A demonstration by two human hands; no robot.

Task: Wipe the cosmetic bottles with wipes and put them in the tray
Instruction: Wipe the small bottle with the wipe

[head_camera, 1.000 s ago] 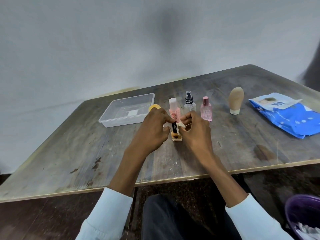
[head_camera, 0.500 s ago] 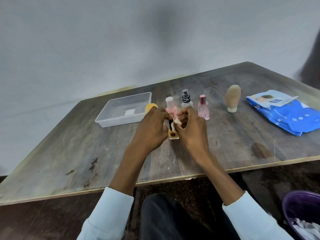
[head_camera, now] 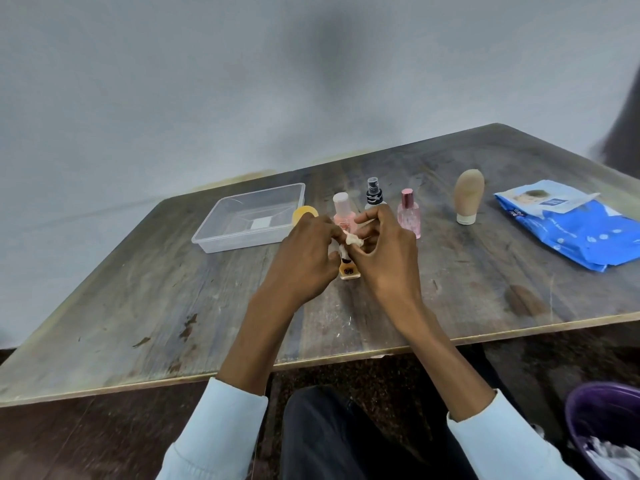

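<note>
Left to right: clear tray (head_camera: 221,226) far left on the table (head_camera: 145,299), nothing in it but a white label. Yellow item (head_camera: 304,213) just beside its right wall, mostly hidden, can't ID. Left hand (head_camera: 304,258) has fingers curled round the small amber bottle (head_camera: 348,270), which sits near centre, base on or just above the tabletop. Right hand (head_camera: 388,258) pinches a scrunched wipe (head_camera: 354,240) against the bottle's dark cap. Behind the hands: pink bottle (head_camera: 343,213), black-topped spray bottle (head_camera: 374,194), pink perfume bottle (head_camera: 409,216), all upright in a row; tan tube (head_camera: 468,199) further right, then the blue wipes pack (head_camera: 575,233).

Risks: the row stands right behind the knuckles, so a wide wiping stroke could knock one over. The wipe is tiny and wadded, probably cleaning only the cap. A slick bottle could slip from the fingers.

Hidden: most of the amber bottle and fingertip contact. Purple bin (head_camera: 602,424) cut off near right.
</note>
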